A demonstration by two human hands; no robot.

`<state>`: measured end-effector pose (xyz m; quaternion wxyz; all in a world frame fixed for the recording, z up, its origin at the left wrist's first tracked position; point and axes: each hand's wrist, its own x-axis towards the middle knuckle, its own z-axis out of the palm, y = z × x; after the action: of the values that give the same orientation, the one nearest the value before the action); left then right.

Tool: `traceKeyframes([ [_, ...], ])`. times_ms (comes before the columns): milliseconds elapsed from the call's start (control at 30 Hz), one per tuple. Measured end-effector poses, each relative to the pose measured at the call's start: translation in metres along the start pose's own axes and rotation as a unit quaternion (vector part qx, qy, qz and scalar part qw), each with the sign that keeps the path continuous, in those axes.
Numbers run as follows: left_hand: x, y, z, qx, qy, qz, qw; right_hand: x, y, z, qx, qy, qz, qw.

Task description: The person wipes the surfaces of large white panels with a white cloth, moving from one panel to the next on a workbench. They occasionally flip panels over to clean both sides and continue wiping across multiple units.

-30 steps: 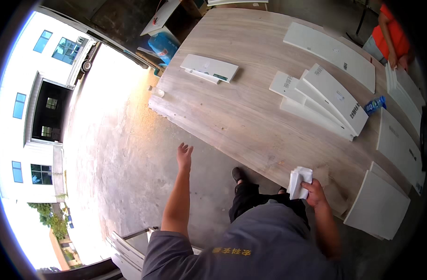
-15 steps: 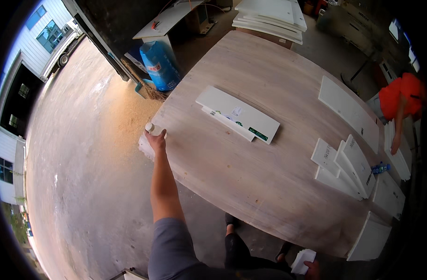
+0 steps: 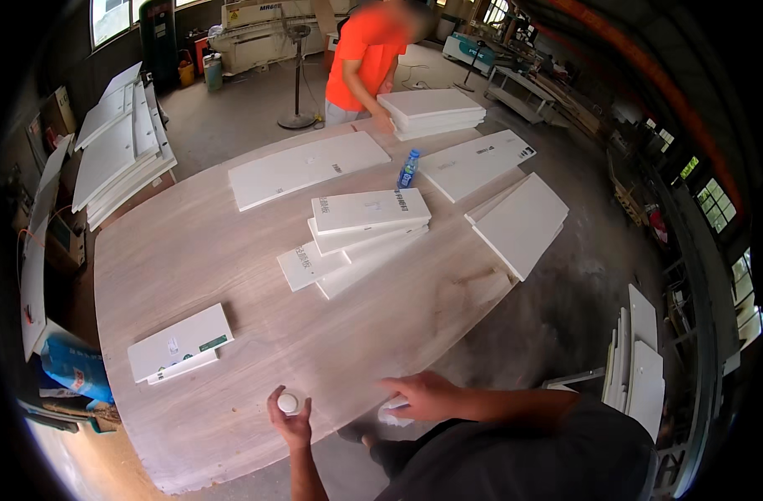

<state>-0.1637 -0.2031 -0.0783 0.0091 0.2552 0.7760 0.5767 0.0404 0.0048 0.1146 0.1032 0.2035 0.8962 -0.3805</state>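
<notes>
White-capped bottle (image 3: pixel 289 404), one: in the left hand (image 3: pixel 291 424), thumb and fingers curled around it, over the tabletop just inside the near edge; base contact cannot be told. Folded white wad (image 3: pixel 396 411), cloth or paper: gripped beneath the right hand (image 3: pixel 427 396), index finger extended. Status, as judged: bottle taken up, top closed; wad folded, apart from bottle and panels. Green-labelled panel pair (image 3: pixel 181 344), left; fanned panel stack (image 3: pixel 369 209), mid-table. Room: wood-grain tabletop (image 3: pixel 181 259) spans bottle to panels; right-hand panels (image 3: pixel 522 224) appear to overhang.

cap (image 3: pixel 289 404): white; tabletop (image 3: pixel 223 267): greyish-brown woodgrain; co-worker's shirt (image 3: pixel 361 58): orange
</notes>
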Motion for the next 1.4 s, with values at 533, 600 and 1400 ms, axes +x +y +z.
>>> traceKeyframes([
  [533, -0.146, 0.256, 0.376, -0.026, -0.272, 0.147, 0.951, -0.173, 0.25, -0.151, -0.141, 0.251, -0.073, 0.955],
  [600, -0.149, 0.262, 0.396, -0.056, -0.279, 0.146, 0.947, -0.18, 0.27, -0.175, -0.151, 0.201, -0.103, 0.962],
  [1400, -0.087, 0.314, 0.555, 0.054, -0.055, -0.109, 0.991, 0.036, 0.548, -0.256, 0.236, 0.059, 0.01, 0.97],
])
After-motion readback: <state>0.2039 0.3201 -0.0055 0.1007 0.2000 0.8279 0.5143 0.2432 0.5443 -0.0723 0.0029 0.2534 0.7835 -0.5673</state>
